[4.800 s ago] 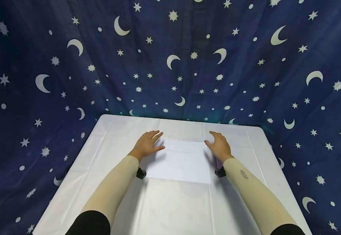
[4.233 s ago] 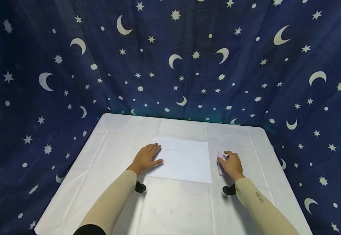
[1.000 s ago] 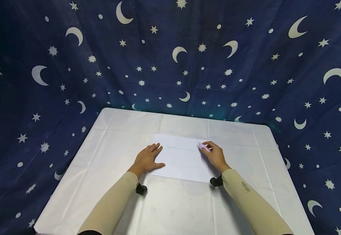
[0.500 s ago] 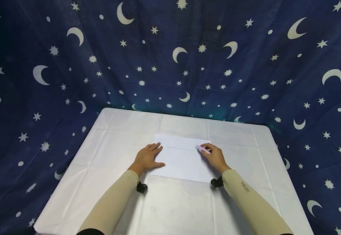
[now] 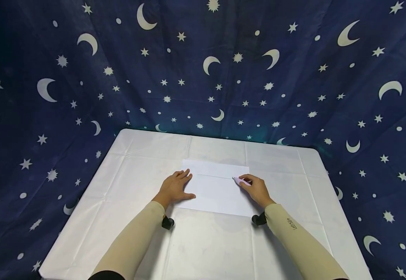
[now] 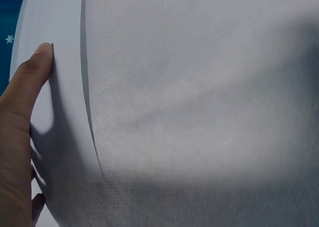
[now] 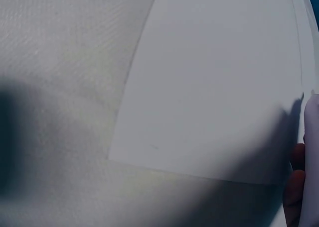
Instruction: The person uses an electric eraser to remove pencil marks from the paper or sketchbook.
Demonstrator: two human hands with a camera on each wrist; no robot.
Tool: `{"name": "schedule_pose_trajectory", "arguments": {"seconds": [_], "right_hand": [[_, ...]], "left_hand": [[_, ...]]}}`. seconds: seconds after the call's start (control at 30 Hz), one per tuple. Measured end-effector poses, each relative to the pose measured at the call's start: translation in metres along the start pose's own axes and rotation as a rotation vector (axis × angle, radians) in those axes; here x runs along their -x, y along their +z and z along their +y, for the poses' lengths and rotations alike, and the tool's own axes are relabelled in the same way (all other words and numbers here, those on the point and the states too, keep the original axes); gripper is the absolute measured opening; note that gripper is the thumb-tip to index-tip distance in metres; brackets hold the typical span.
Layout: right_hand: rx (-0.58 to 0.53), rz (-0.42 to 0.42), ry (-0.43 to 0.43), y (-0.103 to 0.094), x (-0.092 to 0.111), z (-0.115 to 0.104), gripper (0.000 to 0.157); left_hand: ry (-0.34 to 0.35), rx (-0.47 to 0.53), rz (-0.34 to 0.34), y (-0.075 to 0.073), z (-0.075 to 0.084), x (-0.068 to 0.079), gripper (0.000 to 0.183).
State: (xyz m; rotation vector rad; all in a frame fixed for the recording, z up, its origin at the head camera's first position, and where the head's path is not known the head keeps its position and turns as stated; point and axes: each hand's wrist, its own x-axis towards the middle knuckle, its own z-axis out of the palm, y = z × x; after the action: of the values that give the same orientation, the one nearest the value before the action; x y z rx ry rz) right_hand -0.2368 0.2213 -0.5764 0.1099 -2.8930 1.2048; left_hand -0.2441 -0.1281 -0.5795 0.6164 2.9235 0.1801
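A white sheet of paper (image 5: 213,196) lies on the table, with a thin dark line (image 5: 213,176) across its upper part. My left hand (image 5: 174,188) rests on the sheet's left side with fingers spread; in the left wrist view its thumb (image 6: 36,70) lies along the paper. Near the line's right end, my right hand (image 5: 257,188) holds a thick lilac tool (image 5: 241,181) with a narrow pale tip. The tip points left at the line; I cannot tell whether it touches. At the right wrist view's edge, curled fingers (image 7: 295,179) sit against the lilac body (image 7: 311,147).
A creased white cloth (image 5: 210,249) covers the table beneath the paper. Behind and at both sides hangs a dark blue curtain (image 5: 175,66) with moons and stars. A small black wrist camera (image 5: 168,223) sits under the left wrist, another (image 5: 259,219) under the right.
The right hand reached right to the lilac tool on the table, then brought it over the paper. Lately its tip has moved slightly down and left to the line's end. The left hand settled onto the sheet.
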Motion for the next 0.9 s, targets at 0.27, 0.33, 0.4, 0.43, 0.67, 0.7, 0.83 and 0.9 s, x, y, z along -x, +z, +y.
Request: {"name": "schedule_pose_trajectory", "arguments": {"seconds": [0.27, 0.33, 0.4, 0.43, 0.67, 0.7, 0.83, 0.9], "right_hand": [[0.006, 0.006, 0.006, 0.004, 0.000, 0.000, 0.025], [0.005, -0.002, 0.006, 0.004, 0.000, -0.001, 0.024], [0.001, -0.008, 0.011, 0.004, 0.000, -0.001, 0.023], [-0.005, -0.011, 0.015, 0.004, 0.000, -0.002, 0.023], [-0.007, -0.016, 0.016, 0.003, -0.002, -0.004, 0.023], [-0.005, -0.015, 0.016, 0.004, -0.002, -0.003, 0.023], [0.003, -0.014, 0.008, 0.005, -0.002, -0.002, 0.023], [0.000, -0.013, 0.006, 0.006, -0.002, -0.001, 0.023]], "left_hand": [[0.014, 0.066, -0.012, -0.004, 0.001, -0.007, 0.099], [0.003, 0.095, -0.022, -0.005, 0.001, -0.009, 0.098], [-0.007, 0.109, -0.032, -0.005, 0.000, -0.011, 0.097], [-0.011, 0.116, -0.034, -0.005, -0.001, -0.011, 0.096], [-0.016, 0.084, -0.048, -0.006, -0.003, -0.013, 0.110], [-0.016, 0.073, -0.054, -0.007, -0.003, -0.013, 0.112], [-0.014, 0.061, -0.068, -0.007, -0.002, -0.013, 0.115], [-0.013, 0.064, -0.067, -0.007, -0.002, -0.013, 0.115]]}}
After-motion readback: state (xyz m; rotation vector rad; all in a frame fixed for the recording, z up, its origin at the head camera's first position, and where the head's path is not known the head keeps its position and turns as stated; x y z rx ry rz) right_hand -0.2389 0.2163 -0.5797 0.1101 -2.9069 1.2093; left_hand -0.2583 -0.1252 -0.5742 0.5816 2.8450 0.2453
